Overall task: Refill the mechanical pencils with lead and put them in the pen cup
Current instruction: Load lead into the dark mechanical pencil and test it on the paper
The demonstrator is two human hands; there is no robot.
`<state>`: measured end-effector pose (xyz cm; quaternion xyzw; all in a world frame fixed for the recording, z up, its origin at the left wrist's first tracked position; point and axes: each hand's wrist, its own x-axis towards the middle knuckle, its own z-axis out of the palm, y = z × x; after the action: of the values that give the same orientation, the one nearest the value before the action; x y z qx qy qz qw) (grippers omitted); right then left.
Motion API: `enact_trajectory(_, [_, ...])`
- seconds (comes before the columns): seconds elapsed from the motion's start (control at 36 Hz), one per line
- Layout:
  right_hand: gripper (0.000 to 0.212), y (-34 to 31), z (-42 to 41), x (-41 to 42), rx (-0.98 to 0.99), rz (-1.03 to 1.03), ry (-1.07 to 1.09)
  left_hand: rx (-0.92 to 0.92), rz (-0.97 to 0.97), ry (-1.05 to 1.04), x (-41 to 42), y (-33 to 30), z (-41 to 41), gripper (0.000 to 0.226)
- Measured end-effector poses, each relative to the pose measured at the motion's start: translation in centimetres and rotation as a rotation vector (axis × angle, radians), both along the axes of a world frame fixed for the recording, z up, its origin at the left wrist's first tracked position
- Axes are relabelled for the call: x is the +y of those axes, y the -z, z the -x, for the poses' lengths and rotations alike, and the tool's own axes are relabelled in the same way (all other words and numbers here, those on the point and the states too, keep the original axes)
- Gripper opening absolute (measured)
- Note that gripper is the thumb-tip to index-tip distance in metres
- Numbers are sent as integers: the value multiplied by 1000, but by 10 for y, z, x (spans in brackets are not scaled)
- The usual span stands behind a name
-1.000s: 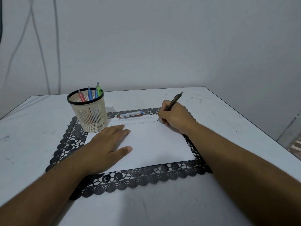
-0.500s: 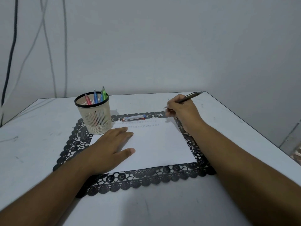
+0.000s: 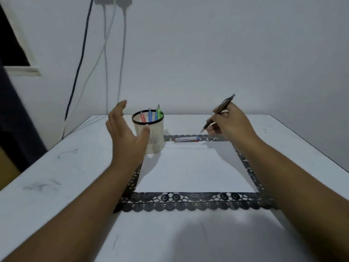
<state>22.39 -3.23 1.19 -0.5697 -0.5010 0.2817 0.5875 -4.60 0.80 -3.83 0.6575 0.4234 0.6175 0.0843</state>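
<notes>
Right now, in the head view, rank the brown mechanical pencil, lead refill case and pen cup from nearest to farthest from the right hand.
1. Brown mechanical pencil: gripped in the right hand.
2. Lead refill case: on the mat, left of that hand.
3. Pen cup: farther left, by the left hand.

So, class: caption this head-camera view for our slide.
Right hand holds a dark mechanical pencil above the paper; left hand open beside the pen cup.
</notes>
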Motion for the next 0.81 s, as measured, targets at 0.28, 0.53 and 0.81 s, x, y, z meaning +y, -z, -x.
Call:
enact_trajectory(0.28, [9,-53,89,18,-108,-264,-123,-32,565,320,29,15,15,135])
enact_trajectory(0.53, [53,-54,130,51,-570,-378,-148,7,490,356,33,23,16,110])
enact_trajectory(0.81, [26,-34,140,76,-837,-168,-77,0,434,360,38,26,18,95])
